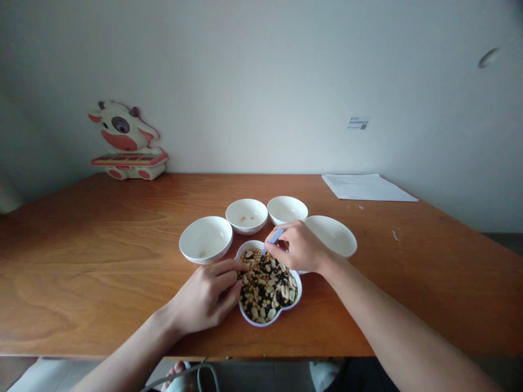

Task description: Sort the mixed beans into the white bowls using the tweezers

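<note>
White bowls (205, 235) arc across a wooden bench (102, 283), behind a lobed dish (259, 324) filled with peanuts (285, 291), yellow grains and dark seeds near the front edge. A person's right hand (301, 246) pinches a purple tool (275, 235) between thumb and fingers above the mix. The left hand (218, 287), fingers loosely bent, meets the dish's left side; whether it grips anything cannot be told. Behind stand a cow-shaped toy keyboard (129, 160) and, at right, flat papers (368, 187).

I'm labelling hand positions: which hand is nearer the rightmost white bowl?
Right. The right hand overlaps the rightmost white bowl's left edge in view; the left hand is farther, at the seed-filled dish's left side.
</note>
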A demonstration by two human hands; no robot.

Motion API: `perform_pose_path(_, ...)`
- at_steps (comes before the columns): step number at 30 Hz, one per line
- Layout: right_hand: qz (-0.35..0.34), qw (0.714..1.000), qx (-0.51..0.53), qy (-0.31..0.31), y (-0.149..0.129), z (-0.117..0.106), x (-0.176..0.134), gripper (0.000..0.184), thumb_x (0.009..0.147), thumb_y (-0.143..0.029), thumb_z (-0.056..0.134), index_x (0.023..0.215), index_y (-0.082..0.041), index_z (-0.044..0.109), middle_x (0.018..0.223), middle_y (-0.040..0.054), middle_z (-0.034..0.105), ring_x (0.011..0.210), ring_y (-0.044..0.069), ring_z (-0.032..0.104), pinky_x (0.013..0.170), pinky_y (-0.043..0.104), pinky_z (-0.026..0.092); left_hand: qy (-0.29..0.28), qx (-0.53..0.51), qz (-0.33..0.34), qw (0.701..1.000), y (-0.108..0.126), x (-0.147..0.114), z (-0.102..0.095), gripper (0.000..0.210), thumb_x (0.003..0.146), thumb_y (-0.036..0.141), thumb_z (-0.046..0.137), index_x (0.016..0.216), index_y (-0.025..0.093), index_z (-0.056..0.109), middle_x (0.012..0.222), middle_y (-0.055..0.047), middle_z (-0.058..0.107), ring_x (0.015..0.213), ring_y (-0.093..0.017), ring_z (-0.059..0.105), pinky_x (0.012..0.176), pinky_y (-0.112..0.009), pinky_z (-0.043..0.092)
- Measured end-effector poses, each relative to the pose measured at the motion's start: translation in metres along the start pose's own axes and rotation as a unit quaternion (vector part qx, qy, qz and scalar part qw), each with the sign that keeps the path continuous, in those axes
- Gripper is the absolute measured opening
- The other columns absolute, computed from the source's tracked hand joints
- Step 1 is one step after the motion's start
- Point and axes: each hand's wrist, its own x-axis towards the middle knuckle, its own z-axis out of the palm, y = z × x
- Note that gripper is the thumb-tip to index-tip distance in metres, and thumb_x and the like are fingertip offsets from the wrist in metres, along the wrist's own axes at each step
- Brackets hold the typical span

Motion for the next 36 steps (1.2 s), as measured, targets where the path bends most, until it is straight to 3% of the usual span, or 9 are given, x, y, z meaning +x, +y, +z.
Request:
perform_pose_path(20,0.034,0.998,-0.052,-0.031,-0.0001,0.0026,0.0013,0.02,0.085,-0.018,0.061,0.069,-0.015,0.073,0.071,0.0051,0.074,0.067,0.016,0.067,0.068,0.027,0.05,0.002,0.009,0.0,1.0,0.002,0.0009,-0.001,0.023,0.097,0.01,0.046,0.092,0.013,0.068,0.111,-0.015,0.07,0.1,-0.023,0.07,0.08,-0.037,0.06)
perform_pose_path(36,0.027,0.996,-0.084,-0.006,0.0025,0.0056,0.0002,0.036,0.087,-0.022,0.058,0.052,-0.015,0.06,0.052,0.0017,0.06,0.05,0.009,0.048,0.056,0.027,0.036,0.004,0.021,0.0,1.0,0.002,0.0007,-0.0009,0.023,0.096,0.01,0.047,0.089,0.013,0.069,0.11,-0.015,0.07,0.095,-0.023,0.07,0.078,-0.035,0.06)
